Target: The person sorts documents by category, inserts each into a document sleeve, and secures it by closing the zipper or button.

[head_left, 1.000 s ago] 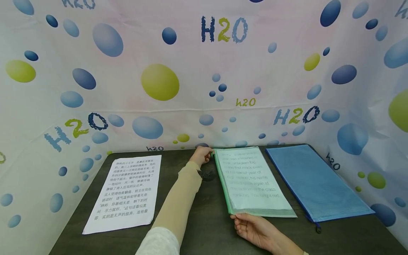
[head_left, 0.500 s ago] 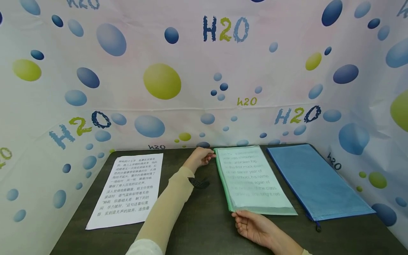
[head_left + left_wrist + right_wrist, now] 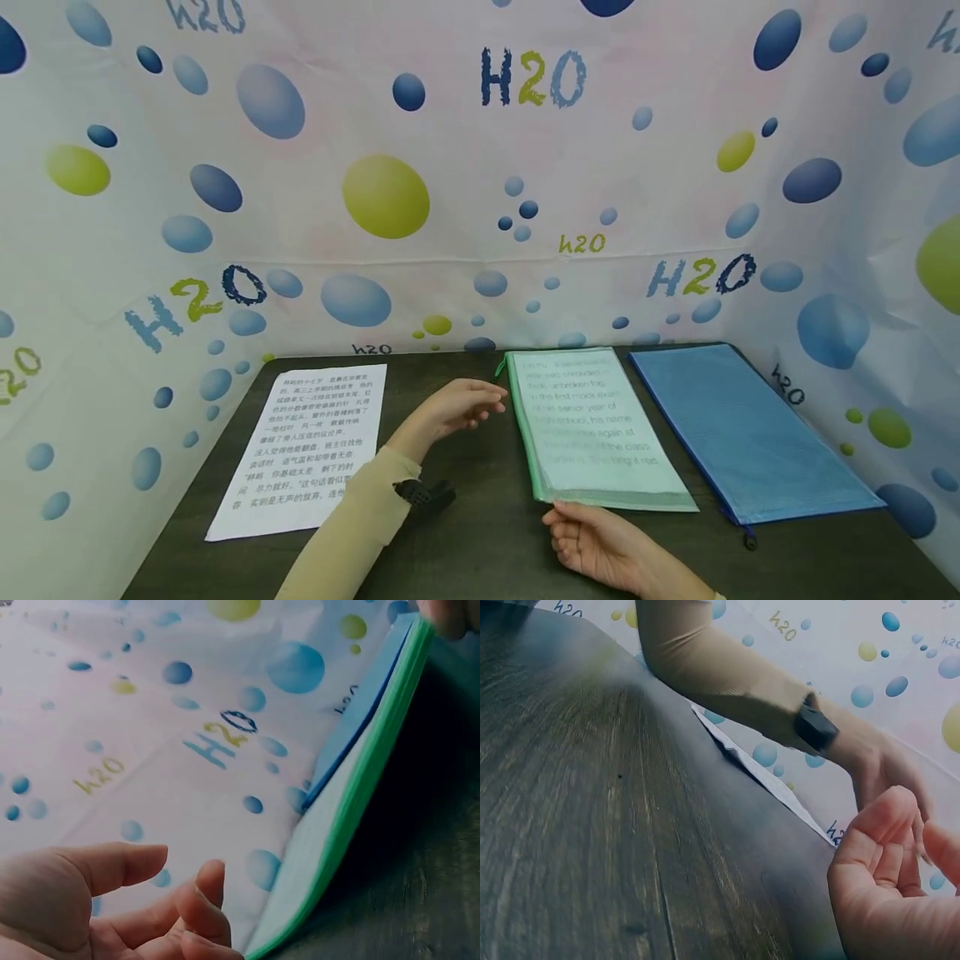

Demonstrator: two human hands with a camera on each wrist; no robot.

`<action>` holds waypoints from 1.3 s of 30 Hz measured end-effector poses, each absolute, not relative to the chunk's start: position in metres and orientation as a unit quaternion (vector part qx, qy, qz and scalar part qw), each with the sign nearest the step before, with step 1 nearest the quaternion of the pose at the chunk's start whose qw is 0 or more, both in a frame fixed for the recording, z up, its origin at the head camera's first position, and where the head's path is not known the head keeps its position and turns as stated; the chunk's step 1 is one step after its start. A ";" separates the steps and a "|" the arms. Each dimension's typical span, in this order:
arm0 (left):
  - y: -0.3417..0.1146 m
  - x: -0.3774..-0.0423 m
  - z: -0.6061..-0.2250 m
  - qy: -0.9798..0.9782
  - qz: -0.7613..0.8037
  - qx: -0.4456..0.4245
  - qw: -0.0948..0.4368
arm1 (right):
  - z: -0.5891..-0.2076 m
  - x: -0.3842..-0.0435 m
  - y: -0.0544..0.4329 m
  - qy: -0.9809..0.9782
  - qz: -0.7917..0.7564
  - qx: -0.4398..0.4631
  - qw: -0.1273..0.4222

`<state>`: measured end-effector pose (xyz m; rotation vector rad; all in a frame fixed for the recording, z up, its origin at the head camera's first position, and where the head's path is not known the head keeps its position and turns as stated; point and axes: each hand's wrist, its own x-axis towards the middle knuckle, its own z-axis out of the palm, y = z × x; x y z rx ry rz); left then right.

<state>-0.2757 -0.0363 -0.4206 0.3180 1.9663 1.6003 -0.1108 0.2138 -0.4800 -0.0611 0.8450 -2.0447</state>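
Note:
A green mesh zip pouch (image 3: 573, 493) with a sheet of printed English text showing through it lies on the table. Its green pull tab (image 3: 500, 364) sticks out at the far left corner. My left hand (image 3: 453, 408) hovers left of the pouch with loosely bent fingers and nothing in them; the left wrist view shows a gap between thumb (image 3: 124, 866) and fingers. At the pouch's near edge, close to its left corner, my right hand (image 3: 600, 542) pinches the rim between thumb and curled fingers. The right wrist view hides that contact.
On the left lies a white sheet (image 3: 315, 442) printed with Chinese text, partly behind my left forearm. A blue mesh zip pouch (image 3: 750, 433) lies on the right, its zipper pull (image 3: 750, 540) hanging at the near edge. A patterned backdrop (image 3: 450, 250) surrounds the dark table (image 3: 480, 542).
My left hand has let go at the pouch's far left corner and drawn back toward me, leaving the pull tab visible. The right hand stays at the near edge.

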 end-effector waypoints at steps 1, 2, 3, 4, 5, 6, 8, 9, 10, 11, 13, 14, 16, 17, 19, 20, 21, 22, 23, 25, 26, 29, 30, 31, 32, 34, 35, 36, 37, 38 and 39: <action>-0.041 -0.271 -0.419 0.737 0.598 0.128 0.287 | -0.479 -0.110 0.214 0.341 -0.825 -0.030 0.449; -0.047 -0.267 -0.418 0.737 0.598 0.136 0.285 | -0.478 -0.110 0.214 0.341 -0.824 -0.037 0.451; -0.053 -0.263 -0.416 0.736 0.599 0.141 0.282 | -0.477 -0.110 0.214 0.341 -0.822 -0.045 0.453; -0.060 -0.260 -0.415 0.737 0.598 0.149 0.277 | -0.476 -0.110 0.214 0.342 -0.821 -0.054 0.454; -0.067 -0.257 -0.414 0.739 0.598 0.152 0.272 | -0.475 -0.110 0.215 0.343 -0.819 -0.062 0.455; -0.074 -0.253 -0.413 0.741 0.598 0.155 0.265 | -0.474 -0.110 0.215 0.344 -0.818 -0.072 0.454; -0.090 -0.248 -0.410 0.747 0.594 0.158 0.253 | -0.471 -0.111 0.217 0.347 -0.817 -0.092 0.451; -0.098 -0.246 -0.409 0.751 0.592 0.159 0.246 | -0.469 -0.112 0.219 0.348 -0.817 -0.102 0.448; -0.106 -0.244 -0.409 0.756 0.587 0.162 0.239 | -0.467 -0.113 0.221 0.349 -0.818 -0.111 0.444; -0.114 -0.242 -0.407 0.762 0.581 0.163 0.234 | -0.464 -0.114 0.223 0.350 -0.818 -0.121 0.439; -0.131 -0.238 -0.404 0.775 0.566 0.167 0.224 | -0.459 -0.117 0.229 0.358 -0.820 -0.140 0.424; -0.139 -0.237 -0.403 0.781 0.559 0.167 0.221 | -0.456 -0.118 0.232 0.363 -0.821 -0.149 0.415; -0.155 -0.234 -0.400 0.798 0.540 0.166 0.210 | -0.450 -0.121 0.240 0.375 -0.822 -0.164 0.396; -0.163 -0.233 -0.398 0.805 0.533 0.162 0.204 | -0.446 -0.122 0.244 0.383 -0.822 -0.170 0.385; -0.178 -0.231 -0.394 0.822 0.517 0.151 0.186 | -0.438 -0.125 0.252 0.398 -0.822 -0.180 0.365; -0.186 -0.230 -0.393 0.830 0.508 0.147 0.176 | -0.434 -0.126 0.257 0.407 -0.822 -0.185 0.354; -0.193 -0.229 -0.392 0.838 0.500 0.141 0.165 | -0.429 -0.127 0.261 0.417 -0.820 -0.188 0.343; -0.200 -0.229 -0.390 0.844 0.494 0.137 0.156 | -0.425 -0.128 0.265 0.425 -0.819 -0.193 0.334; -0.208 -0.228 -0.389 0.849 0.490 0.130 0.146 | -0.421 -0.129 0.270 0.436 -0.817 -0.196 0.323; -0.223 -0.226 -0.388 0.855 0.485 0.125 0.131 | -0.413 -0.132 0.279 0.460 -0.811 -0.204 0.298; -0.230 -0.226 -0.388 0.857 0.484 0.124 0.126 | -0.409 -0.133 0.283 0.474 -0.808 -0.206 0.283; -0.254 -0.222 -0.389 0.863 0.482 0.110 0.106 | -0.397 -0.135 0.297 0.529 -0.790 -0.209 0.228; -0.261 -0.221 -0.390 0.866 0.478 0.106 0.097 | -0.394 -0.136 0.302 0.553 -0.780 -0.209 0.206; -0.268 -0.220 -0.391 0.871 0.473 0.098 0.088 | -0.392 -0.136 0.308 0.576 -0.770 -0.207 0.182; -0.275 -0.219 -0.393 0.875 0.468 0.091 0.079 | -0.389 -0.137 0.314 0.599 -0.757 -0.206 0.159; -0.289 -0.218 -0.398 0.887 0.452 0.078 0.057 | -0.386 -0.137 0.326 0.641 -0.732 -0.202 0.110; -0.295 -0.218 -0.400 0.894 0.441 0.067 0.045 | -0.385 -0.138 0.333 0.658 -0.721 -0.200 0.086; -0.300 -0.218 -0.403 0.898 0.434 0.054 0.037 | -0.385 -0.139 0.339 0.675 -0.710 -0.194 0.063; -0.306 -0.217 -0.407 0.903 0.428 0.040 0.030 | -0.386 -0.139 0.346 0.686 -0.701 -0.188 0.042; -0.311 -0.217 -0.410 0.906 0.422 0.026 0.026 | -0.387 -0.140 0.352 0.700 -0.690 -0.182 0.020; -0.315 -0.218 -0.414 0.908 0.418 0.011 0.024 | -0.388 -0.141 0.357 0.714 -0.679 -0.172 -0.001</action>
